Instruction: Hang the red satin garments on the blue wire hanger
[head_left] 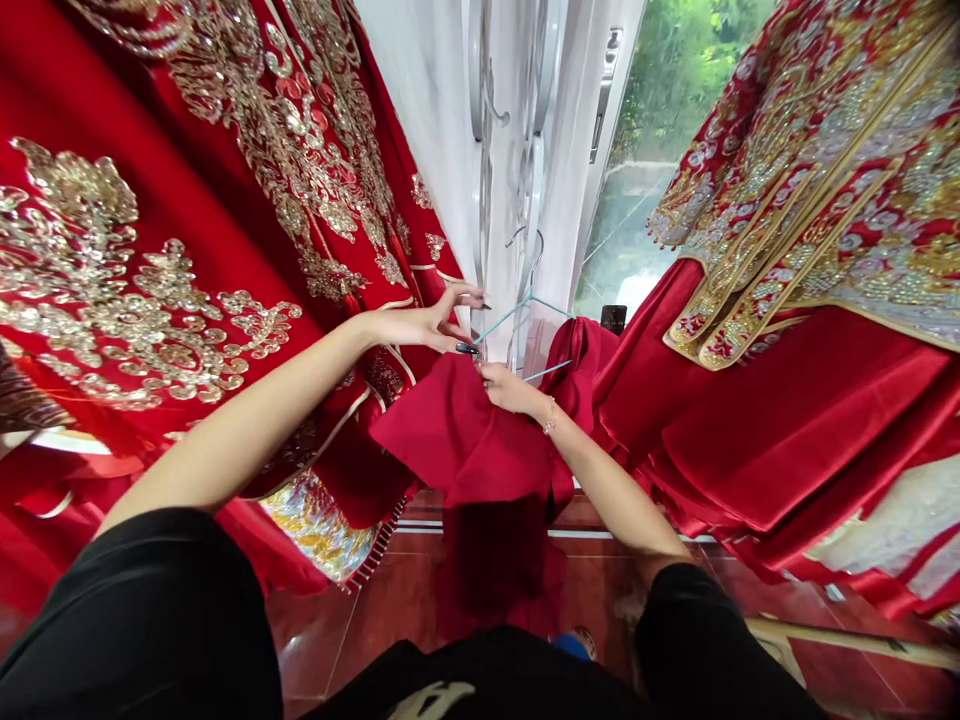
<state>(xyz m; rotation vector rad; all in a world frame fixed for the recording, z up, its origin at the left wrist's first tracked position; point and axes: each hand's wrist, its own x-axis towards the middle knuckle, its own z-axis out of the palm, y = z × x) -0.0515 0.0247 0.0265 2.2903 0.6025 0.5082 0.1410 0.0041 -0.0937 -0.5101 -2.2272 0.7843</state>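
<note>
Head view, left hand at hanger, right hand pinching cloth

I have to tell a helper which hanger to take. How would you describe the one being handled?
Find the white curtain in the middle, between the hanging red embroidered garments. Just below it, the left hand and right hand meet over a plain red cloth, and the hanger rises between them. It is thin wire with a metal hook, the only pale-blue thing among red and white.
</note>
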